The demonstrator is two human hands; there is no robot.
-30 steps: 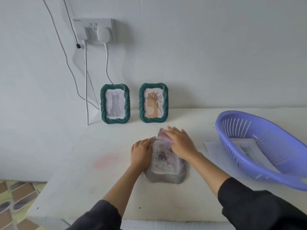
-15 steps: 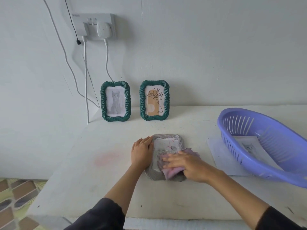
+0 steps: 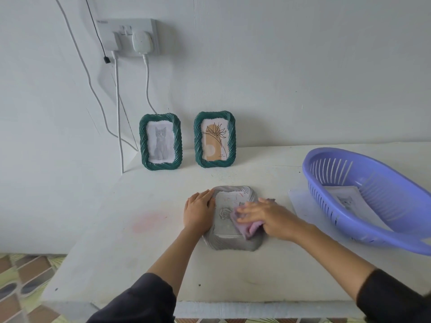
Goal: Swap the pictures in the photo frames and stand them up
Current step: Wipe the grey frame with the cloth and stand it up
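A person's two hands at a white tabletop (image 3: pixel 140 248), seen from the head camera. A grey frame (image 3: pixel 229 244) lies flat on the tabletop near its front edge, glass side up, a rose drawing just visible under the glass. The left grip (image 3: pixel 199 213) is open, its straight fingers resting flat on the frame's left edge. The right grip (image 3: pixel 268 217) is also open, palm down, its extended fingers pressing a pink cloth (image 3: pixel 247 228) onto the glass; this hand is motion-blurred. Two green frames stand upright at the wall, well behind the grey one: the cat frame (image 3: pixel 160 142) on the left and the plant frame (image 3: pixel 214 139) just beside it on the right. A purple basket (image 3: pixel 396 207) sits at the right, tilted, with a printed sheet (image 3: pixel 347 199) inside; its near end rests on a loose paper (image 3: pixel 299 205). A faint pink stain (image 3: pixel 149 221) marks the tabletop to the left of the hands.
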